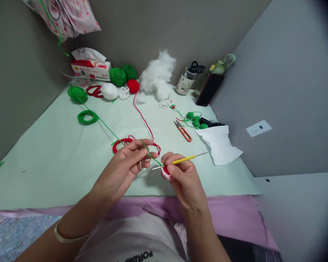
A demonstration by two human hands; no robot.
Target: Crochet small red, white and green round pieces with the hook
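Note:
My right hand (184, 174) is closed around a yellow-handled crochet hook (184, 159) and a small red-and-white crocheted piece (165, 171). The hook's thin metal tip points left, past the piece. Green yarn (153, 157) stretches from the piece to my left hand (128, 163), where it passes over the raised fingers, with the thumb bent in close to them. Behind that hand the strand runs back to a coil of green yarn (88, 117) and a green ball (77, 94). A loop of red yarn (117, 146) lies on the table, partly hidden by my left hand.
Orange thread snips (183, 131) and a crumpled white paper (220, 143) lie to the right. Near them are small green crocheted pieces (196, 122). At the back stand white stuffing (157, 76), a red ball (133, 86), a tissue box (90, 70), a pen cup (186, 83) and a dark phone (210, 90).

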